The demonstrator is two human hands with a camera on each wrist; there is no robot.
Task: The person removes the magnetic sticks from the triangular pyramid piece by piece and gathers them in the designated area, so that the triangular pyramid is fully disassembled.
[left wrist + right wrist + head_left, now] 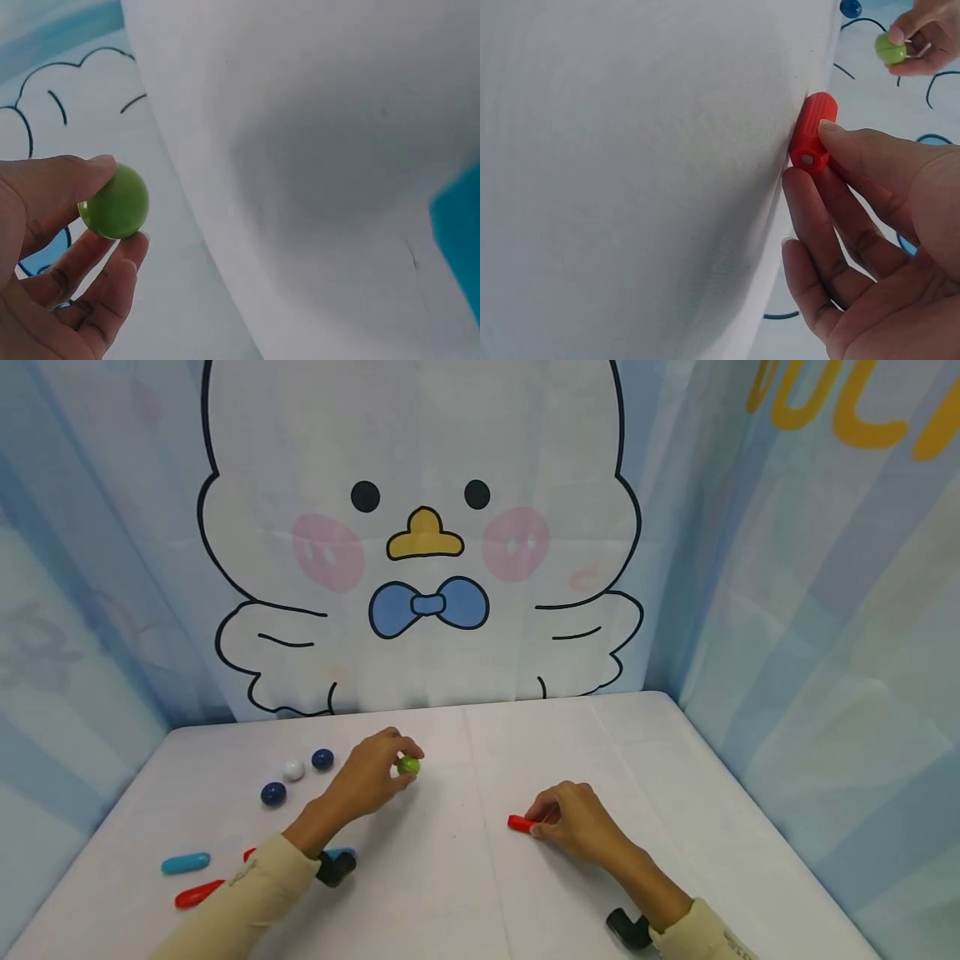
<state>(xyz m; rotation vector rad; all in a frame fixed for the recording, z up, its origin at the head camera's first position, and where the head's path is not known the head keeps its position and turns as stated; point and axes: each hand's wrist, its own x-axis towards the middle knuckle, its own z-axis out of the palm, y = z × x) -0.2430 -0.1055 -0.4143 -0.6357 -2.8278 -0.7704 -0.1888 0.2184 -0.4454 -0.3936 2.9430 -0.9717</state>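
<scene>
My left hand (371,774) pinches a shiny green ball (408,765) between thumb and fingers, over the back middle of the white table (465,877). In the left wrist view the green ball (118,202) sits at the fingertips, the other fingers loosely bent below it. Right of the table's middle, my right hand (581,827) grips a short red ribbed cylinder (520,823) by thumb and fingertips. The right wrist view shows the red cylinder (813,133) close against the tabletop, a small greyish dot on its near end.
At the back left lie a white ball (293,770) and two dark blue balls, one (322,759) behind and one (273,793) in front. Nearer are a light blue stick-like piece (186,863) and a red one (198,894). My left sleeve partly covers more red and blue pieces.
</scene>
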